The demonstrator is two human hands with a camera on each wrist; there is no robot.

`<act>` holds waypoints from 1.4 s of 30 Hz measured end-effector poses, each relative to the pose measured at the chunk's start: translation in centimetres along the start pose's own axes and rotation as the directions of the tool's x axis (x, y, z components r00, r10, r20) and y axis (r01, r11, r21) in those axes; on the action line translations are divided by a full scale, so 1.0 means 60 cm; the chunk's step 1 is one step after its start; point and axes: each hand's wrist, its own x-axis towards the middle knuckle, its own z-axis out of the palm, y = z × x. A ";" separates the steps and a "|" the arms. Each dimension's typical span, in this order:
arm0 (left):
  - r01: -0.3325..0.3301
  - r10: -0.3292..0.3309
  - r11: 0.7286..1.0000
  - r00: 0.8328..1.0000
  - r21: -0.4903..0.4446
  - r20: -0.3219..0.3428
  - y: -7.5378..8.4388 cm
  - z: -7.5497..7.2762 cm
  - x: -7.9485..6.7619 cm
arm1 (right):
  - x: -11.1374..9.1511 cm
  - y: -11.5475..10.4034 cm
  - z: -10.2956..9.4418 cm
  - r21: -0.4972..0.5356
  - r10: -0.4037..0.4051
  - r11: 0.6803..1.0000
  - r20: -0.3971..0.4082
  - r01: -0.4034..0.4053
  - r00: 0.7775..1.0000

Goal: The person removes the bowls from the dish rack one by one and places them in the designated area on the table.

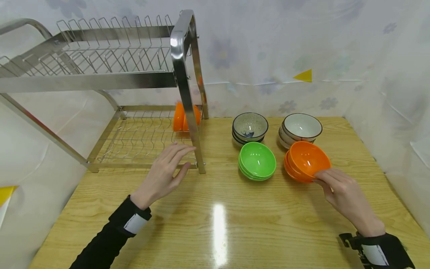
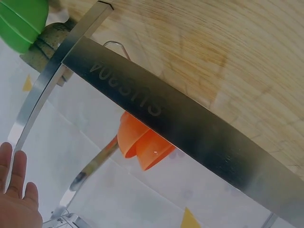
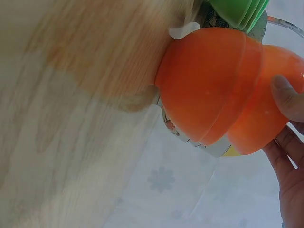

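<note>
My right hand (image 1: pixel 347 194) pinches the rim of the top orange bowl (image 1: pixel 309 160). That bowl sits tilted over the other orange bowls of its stack; the right wrist view shows the thumb (image 3: pixel 284 95) on one side of it and fingers (image 3: pixel 285 154) on the other. Beside the lower front corner of a metal dish rack (image 1: pixel 201 164), my left hand (image 1: pixel 162 173) holds nothing, its fingers extended. Two orange bowls (image 1: pixel 179 117) stand on edge in the rack's lower tier, partly hidden by a post. In the left wrist view, only the left hand's fingers and part of the palm (image 2: pixel 19 209) appear.
Left of the orange stack are nested green bowls (image 1: pixel 257 160). Behind stand speckled grey bowls (image 1: pixel 250 127) and white bowls with dark rims (image 1: pixel 302 126). The rack's upper wire tier (image 1: pixel 117 56) overhangs the left side. A patterned cloth (image 1: pixel 252 45) backs the wooden table (image 1: pixel 255 224).
</note>
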 end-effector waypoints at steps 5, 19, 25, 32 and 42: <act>0.010 -0.010 1.000 1.000 0.002 0.000 -0.001 0.000 -0.001 | -0.004 0.003 0.002 0.008 0.013 1.000 -0.003 -0.013 1.000; 0.028 -0.028 0.999 1.000 0.017 0.008 -0.003 0.002 -0.003 | -0.009 0.010 0.010 -0.002 0.039 0.999 0.038 -0.039 0.999; 0.050 -0.050 0.999 0.999 0.009 0.008 -0.009 0.003 -0.007 | -0.010 0.009 0.013 0.011 0.026 1.000 0.033 -0.026 0.999; 0.107 -0.108 0.994 0.994 -0.019 -0.005 -0.020 0.003 -0.012 | -0.003 0.004 0.013 0.021 0.021 1.000 0.005 -0.022 1.000; 0.241 -0.242 0.970 0.970 -0.024 -0.013 -0.035 -0.003 -0.013 | 0.016 -0.010 0.013 0.015 -0.027 1.000 0.002 0.027 1.000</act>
